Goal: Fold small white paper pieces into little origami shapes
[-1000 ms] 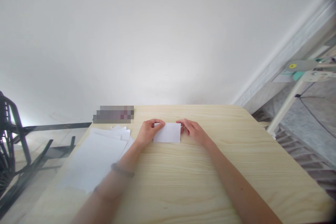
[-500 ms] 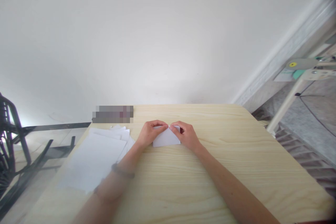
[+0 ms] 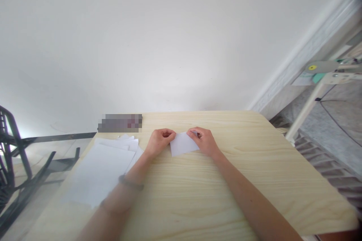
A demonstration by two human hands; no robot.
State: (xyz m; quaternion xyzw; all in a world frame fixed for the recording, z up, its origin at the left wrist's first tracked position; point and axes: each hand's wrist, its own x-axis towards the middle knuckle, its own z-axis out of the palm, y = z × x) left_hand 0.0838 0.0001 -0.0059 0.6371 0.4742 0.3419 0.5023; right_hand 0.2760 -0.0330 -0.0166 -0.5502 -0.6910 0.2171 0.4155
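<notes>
A small white rectangle of paper point(image 3: 183, 145) sits between my two hands over the middle of the wooden table point(image 3: 181, 196), slightly tilted. My left hand point(image 3: 160, 141) pinches its upper left corner between thumb and fingers. At the upper right edge, my right hand point(image 3: 205, 141) grips the same paper, thumb in front and fingers curled behind. Part of the right edge is hidden by that hand. Whether the paper is folded I cannot tell.
A loose pile of white sheets point(image 3: 102, 169) lies on the table's left side. Behind it is a blurred-out dark object point(image 3: 120, 123). A black metal chair point(image 3: 17, 150) stands to the left, a pale metal frame point(image 3: 308, 109) to the right. A white wall point(image 3: 181, 45) rises behind.
My hands have moved apart along the paper's upper edge, from its middle toward its corners. The paper has shifted a little right and tilted, its right side higher.
</notes>
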